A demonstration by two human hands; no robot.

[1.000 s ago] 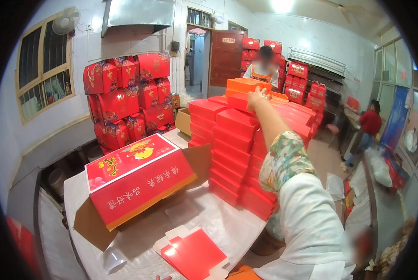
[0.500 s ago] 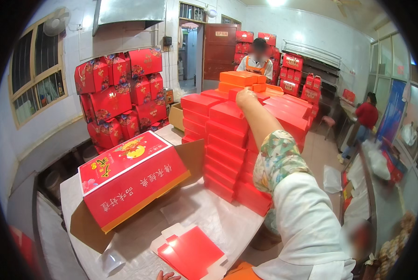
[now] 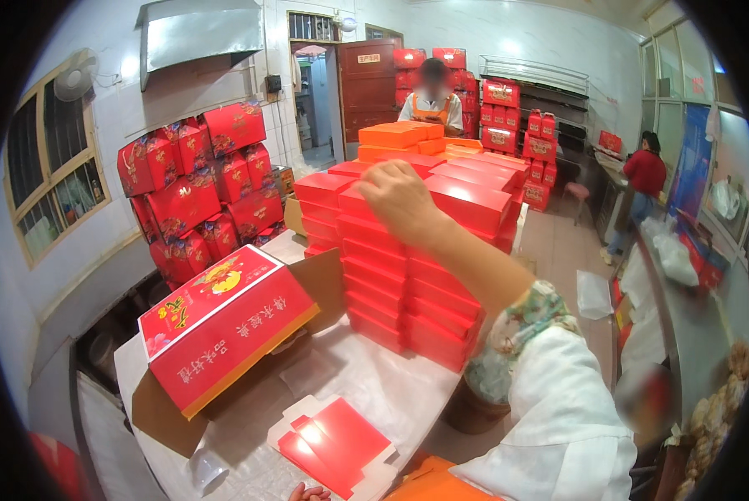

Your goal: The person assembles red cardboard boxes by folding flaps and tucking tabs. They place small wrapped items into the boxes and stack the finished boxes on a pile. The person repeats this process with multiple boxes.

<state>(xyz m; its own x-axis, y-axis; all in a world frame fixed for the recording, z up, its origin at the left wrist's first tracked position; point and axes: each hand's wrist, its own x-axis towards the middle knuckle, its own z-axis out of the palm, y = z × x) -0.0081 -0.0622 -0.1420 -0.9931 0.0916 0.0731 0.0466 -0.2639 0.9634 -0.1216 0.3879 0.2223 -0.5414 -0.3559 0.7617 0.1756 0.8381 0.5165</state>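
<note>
Printed carton [image 3: 228, 334] at left centre; left hand [image 3: 309, 493] cropped by the lower edge, grip cannot be told; flat red card [image 3: 337, 442] at lower centre, with bare bench [image 3: 412, 392] to its upper right, out to the bench edge. Right hand [image 3: 399, 200] before the stacked red boxes [image 3: 416, 275] at centre, fingers curled, contents unclear. Versus earlier: right hand drawn back from the far boxes.

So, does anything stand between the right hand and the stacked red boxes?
Nothing visible does. In this view the right hand overlaps the upper part of the stacked red boxes; whether it touches them, I cannot tell. The large red carton lies to their left, not between.
</note>
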